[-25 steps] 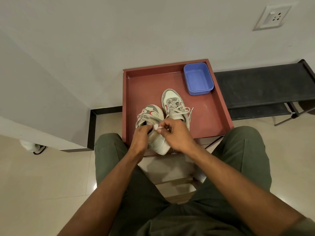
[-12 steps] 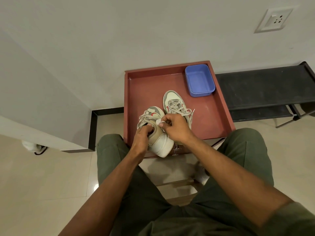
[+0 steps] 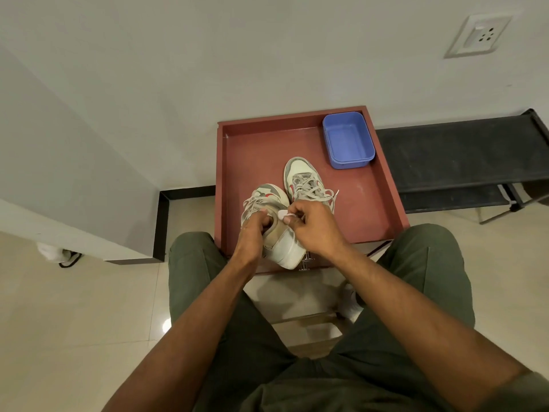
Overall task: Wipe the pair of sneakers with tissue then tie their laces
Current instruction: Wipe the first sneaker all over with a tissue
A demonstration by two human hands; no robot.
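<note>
Two white-and-grey sneakers with red marks lie on a red-brown tray. The left sneaker is tilted, its heel over the tray's near edge. My left hand grips it at the collar, fingers curled into the opening. My right hand pinches a small wad of white tissue against the top of that sneaker. The right sneaker lies flat behind my right hand, its laces loose and spread.
A blue plastic tub stands in the tray's far right corner. A black metal rack runs to the right of the tray. White walls close in behind and to the left. My knees in green trousers flank the tray's near edge.
The left sneaker has been tipped up and drawn a little nearer. My right hand with the tissue has shifted slightly up along the shoe's top.
</note>
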